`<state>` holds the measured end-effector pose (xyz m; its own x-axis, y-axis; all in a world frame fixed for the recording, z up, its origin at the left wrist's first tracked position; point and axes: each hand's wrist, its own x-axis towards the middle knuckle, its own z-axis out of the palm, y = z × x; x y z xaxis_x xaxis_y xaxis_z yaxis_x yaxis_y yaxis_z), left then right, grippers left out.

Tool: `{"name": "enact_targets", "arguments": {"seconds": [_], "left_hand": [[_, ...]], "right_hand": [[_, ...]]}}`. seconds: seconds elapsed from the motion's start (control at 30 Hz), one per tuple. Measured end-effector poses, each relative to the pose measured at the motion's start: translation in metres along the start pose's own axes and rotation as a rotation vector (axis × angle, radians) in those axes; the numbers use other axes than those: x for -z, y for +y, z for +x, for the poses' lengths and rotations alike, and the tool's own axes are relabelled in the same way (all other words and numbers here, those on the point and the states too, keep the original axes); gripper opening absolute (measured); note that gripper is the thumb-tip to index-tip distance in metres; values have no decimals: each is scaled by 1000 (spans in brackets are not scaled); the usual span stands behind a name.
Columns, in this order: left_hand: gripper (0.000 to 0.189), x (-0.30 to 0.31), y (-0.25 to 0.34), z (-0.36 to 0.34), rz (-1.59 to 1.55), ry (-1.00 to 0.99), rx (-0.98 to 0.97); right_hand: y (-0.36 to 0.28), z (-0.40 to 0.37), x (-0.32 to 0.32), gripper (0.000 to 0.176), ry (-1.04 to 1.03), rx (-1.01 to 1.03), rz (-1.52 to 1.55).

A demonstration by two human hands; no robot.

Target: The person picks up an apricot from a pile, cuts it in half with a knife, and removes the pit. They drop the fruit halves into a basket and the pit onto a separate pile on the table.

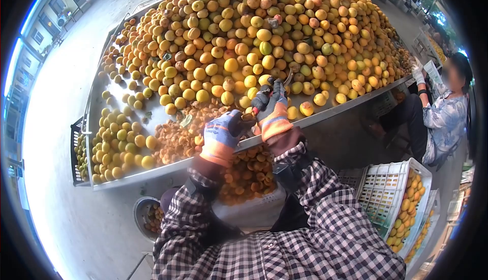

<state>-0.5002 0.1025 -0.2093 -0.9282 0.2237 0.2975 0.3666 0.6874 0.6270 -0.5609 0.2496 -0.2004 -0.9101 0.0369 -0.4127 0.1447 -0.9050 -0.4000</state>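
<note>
My right hand point(274, 111), in a blue and orange glove with dark fingers, is closed around what look like pruning shears point(289, 77). One curved end sticks out past the fingers, and a bit of red shows near the thumb side. Just left of it, my left hand point(221, 133), gloved alike, has its dark fingertips pressed together close to the tool; what they hold is hidden. Both hands are over the front edge of a metal table point(325, 113). Beyond them rises a big heap of yellow-orange apricots point(231, 65). Torn apricot pieces point(175, 136) lie left of my left hand.
Below the table edge, a container holds apricot halves point(247, 175). A metal bowl point(145, 218) stands on the floor at left. White crates point(385, 191) with apricots are at right, near a seated person point(445, 112). A black crate point(77, 150) adjoins the table's left end.
</note>
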Motion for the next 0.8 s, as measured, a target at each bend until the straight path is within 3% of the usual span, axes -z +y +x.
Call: {"name": "enact_targets", "arguments": {"seconds": [0.07,0.1,0.17,0.3,0.37,0.47,0.57,0.63,0.67,0.73,0.77,0.8], "left_hand": [[20,9,0,1,47,10,54],[20,14,-1,1,96,21,108],[15,16,-7,2,105,88,114],[15,16,-25,2,-197,72,176],[13,26,-10,1,-621,-183,293],[15,37,19,-7,-781,-475,416],[20,11,8,-24,-732,-523,-43],[23,7,7,-23,-727,-527,-90],[23,13,12,-18,-733,-473,-2],[21,16,5,-10,-653,-366,120],[21,16,0,-9,-679,-292,101],[20,12,-9,-7,-684,-257,84]], "right_hand": [[-7,-2,-8,26,95,98,4],[-12,1,-8,26,95,97,5],[-21,3,-5,23,46,279,-117],[-28,2,-3,26,-40,399,-272],[-29,2,-4,25,-26,389,-275],[-32,-2,-10,23,-34,388,-316],[-32,8,-5,19,-88,363,-432],[-27,14,0,16,-118,327,-511],[-21,15,-1,13,-154,366,-735],[-5,39,6,19,-284,723,-1287],[-4,41,4,31,-296,760,-1658],[-2,43,3,37,-213,653,-1886]]}}
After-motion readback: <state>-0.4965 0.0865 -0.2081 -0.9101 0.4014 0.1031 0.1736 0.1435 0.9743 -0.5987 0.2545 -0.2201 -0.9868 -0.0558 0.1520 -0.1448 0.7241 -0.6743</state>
